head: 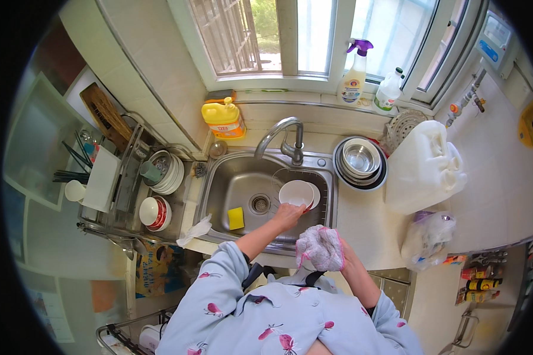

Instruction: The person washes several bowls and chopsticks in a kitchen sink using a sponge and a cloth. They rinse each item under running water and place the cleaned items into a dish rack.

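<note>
My left hand grips the near rim of a white bowl over the right side of the steel sink. Just behind it, another white bowl rests in a wire basket. My right hand holds a crumpled light cloth with pink edging near the sink's front edge; the cloth hides most of the fingers. A yellow sponge lies on the sink floor, left of the drain.
A faucet arches over the sink. Nested metal bowls and a large white plastic jug stand on the right. Left is a dish rack with stacked plates and bowls. A yellow detergent jug stands behind the sink.
</note>
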A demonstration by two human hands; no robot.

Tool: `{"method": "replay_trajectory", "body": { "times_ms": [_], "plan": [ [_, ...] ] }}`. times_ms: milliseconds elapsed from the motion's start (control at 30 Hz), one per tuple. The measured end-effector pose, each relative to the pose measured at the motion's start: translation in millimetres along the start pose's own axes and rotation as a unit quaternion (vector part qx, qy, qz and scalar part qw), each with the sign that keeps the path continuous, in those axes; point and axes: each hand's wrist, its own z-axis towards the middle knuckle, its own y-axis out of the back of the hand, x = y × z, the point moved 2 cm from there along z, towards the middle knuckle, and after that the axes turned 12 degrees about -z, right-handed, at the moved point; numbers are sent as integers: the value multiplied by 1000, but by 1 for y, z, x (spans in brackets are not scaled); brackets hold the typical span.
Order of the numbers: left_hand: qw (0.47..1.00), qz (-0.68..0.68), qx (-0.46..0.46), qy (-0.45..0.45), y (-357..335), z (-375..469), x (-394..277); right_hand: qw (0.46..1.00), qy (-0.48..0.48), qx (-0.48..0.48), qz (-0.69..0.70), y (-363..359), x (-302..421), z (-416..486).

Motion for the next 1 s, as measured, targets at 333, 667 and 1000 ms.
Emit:
{"method": "replay_trajectory", "body": {
  "times_ms": [333,667,1000],
  "plan": [
    [998,45,21,33,-63,54,20,996,81,-34,20,45,43,-37],
    [994,72,48,69,-81,61,19,998,51,-47,2,38,60,-30],
    [986,-4,-145,78,-25,20,19,999,44,6,-4,26,49,-4]
  ]
}}
